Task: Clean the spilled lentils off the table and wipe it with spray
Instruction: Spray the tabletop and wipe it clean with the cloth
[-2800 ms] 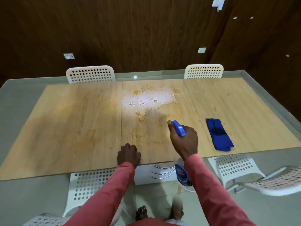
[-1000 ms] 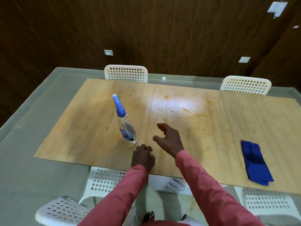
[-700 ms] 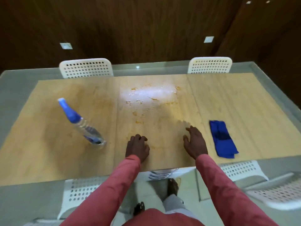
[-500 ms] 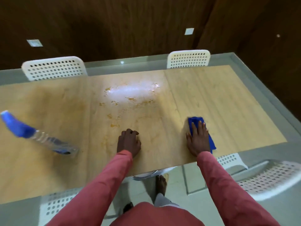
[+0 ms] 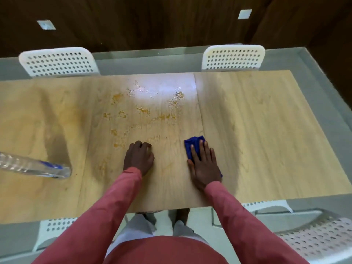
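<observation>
My right hand (image 5: 204, 164) presses flat, fingers straight, on the soft blue cloth (image 5: 192, 144) near the bench's (image 5: 266, 130) front edge; my left hand (image 5: 138, 159) rests curled, holding nothing. Wet orange lentil residue (image 5: 142, 111) glistens mid-bench on smooth wood laminate. A careless sweep could smear it wider or knock the clear plastic spray bottle (image 5: 36, 166) by the left edge.

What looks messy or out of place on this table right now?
Orange lentil residue is smeared and scattered over the middle of the table, wet and shiny under the light. The right hand presses a blue cloth beside it.
</observation>
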